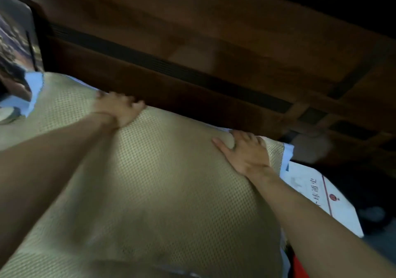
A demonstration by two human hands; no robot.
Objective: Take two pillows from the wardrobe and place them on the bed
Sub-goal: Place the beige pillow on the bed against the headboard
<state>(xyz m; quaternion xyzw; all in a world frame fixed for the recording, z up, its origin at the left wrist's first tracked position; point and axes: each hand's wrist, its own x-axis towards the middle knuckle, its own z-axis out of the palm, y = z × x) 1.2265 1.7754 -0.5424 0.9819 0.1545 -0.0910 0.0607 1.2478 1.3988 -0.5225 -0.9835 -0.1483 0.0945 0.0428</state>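
A large pillow (162, 181) with a beige woven cover and pale blue trim fills most of the view, tilted toward me. My left hand (121, 108) grips its far top edge at the left, fingers curled over the rim. My right hand (244, 151) holds the far edge at the right, thumb spread on the cover and fingers wrapped over the edge. Both bare forearms reach across the pillow. A second pillow is not visible. The picture is blurred.
Dark brown wooden wardrobe panels (192, 53) with a black groove run behind the pillow. A white box with red print (317, 194) lies at the right, something red (300, 267) below it. A framed dark panel (17, 42) stands at the far left.
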